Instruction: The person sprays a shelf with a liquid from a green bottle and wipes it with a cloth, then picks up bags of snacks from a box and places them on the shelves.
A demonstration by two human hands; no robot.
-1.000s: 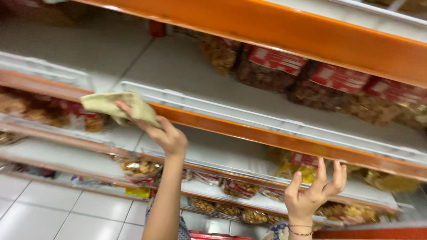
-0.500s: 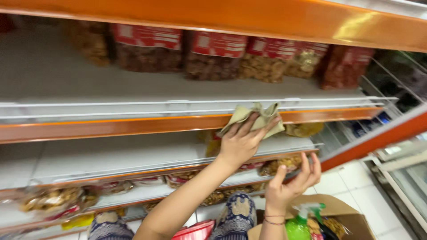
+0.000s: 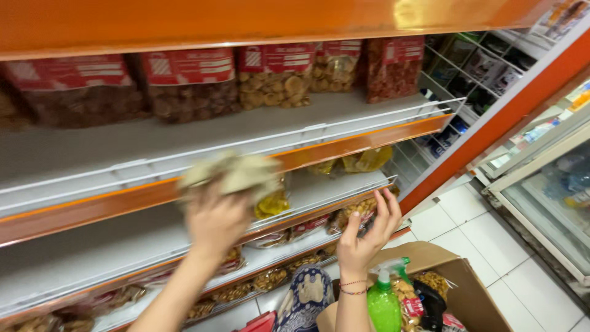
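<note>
The left hand (image 3: 216,222) is clamped on a crumpled beige cloth (image 3: 232,173), which sits above the knuckles and is blurred. Hand and cloth are raised in front of the orange front edge of a shelf (image 3: 369,140), close to its white wire rail (image 3: 319,130); whether the cloth touches the rail cannot be told.

The right hand (image 3: 367,232) is lifted with fingers spread apart and holds nothing. It is just in front of the lower shelf edge, near bags of snacks (image 3: 353,212) that lie there. A thin bracelet circles its wrist.

On the shelf behind the cloth stand clear bags with red labels (image 3: 276,77), filled with brown biscuits, pushed to the back. A yellow bag (image 3: 271,204) lies on the shelf below, just right of the left hand.

Under the right forearm an open cardboard box (image 3: 467,289) rests on the white tiled floor (image 3: 485,240). In it stand a green spray bottle (image 3: 384,304) and more snack packets. To the right is a glass-fronted cooler (image 3: 553,197).
</note>
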